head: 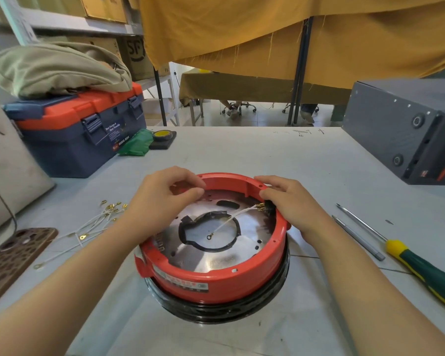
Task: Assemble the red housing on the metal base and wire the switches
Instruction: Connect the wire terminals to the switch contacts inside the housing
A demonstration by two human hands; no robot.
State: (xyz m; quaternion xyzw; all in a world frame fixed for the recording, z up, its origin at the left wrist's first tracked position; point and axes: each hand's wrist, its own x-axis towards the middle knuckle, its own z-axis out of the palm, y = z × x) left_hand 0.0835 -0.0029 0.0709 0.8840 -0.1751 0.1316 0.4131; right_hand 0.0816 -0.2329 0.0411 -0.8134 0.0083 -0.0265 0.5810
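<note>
Two hands are working at the red housing [216,276]: left hand [162,199] fingers are pinching its far rim, right hand [290,201] fingers are gripping the switch [269,205], so pushing gently is best.

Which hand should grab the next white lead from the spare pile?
Left, probably. The spare leads lie on the table beside the left hand; the right hand is across the red housing, at the switch.

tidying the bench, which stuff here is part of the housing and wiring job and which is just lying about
Job:
red housing
metal base
white wire inside
spare wires
screwdrivers

Lying about:
toolbox
tape roll
grey box
brown patterned piece
</note>
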